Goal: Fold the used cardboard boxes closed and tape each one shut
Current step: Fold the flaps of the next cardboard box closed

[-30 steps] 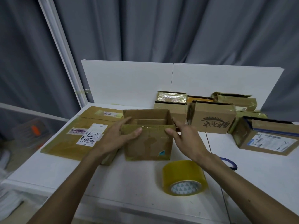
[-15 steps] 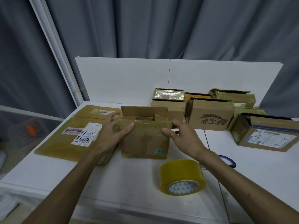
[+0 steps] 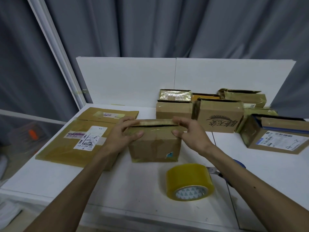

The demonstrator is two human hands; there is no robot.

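I see 2 hands, left hand [image 3: 124,133] and right hand [image 3: 189,131], gripping the cardboard box [image 3: 154,144], pressing its flaps down. Tape roll [image 3: 189,182] lies at the box's 5 o'clock.

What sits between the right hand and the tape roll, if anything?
Nothing visible. The tape roll lies on bare table in front of the box, just below the right hand. The scissors lie behind the roll, under the right forearm, off that path.
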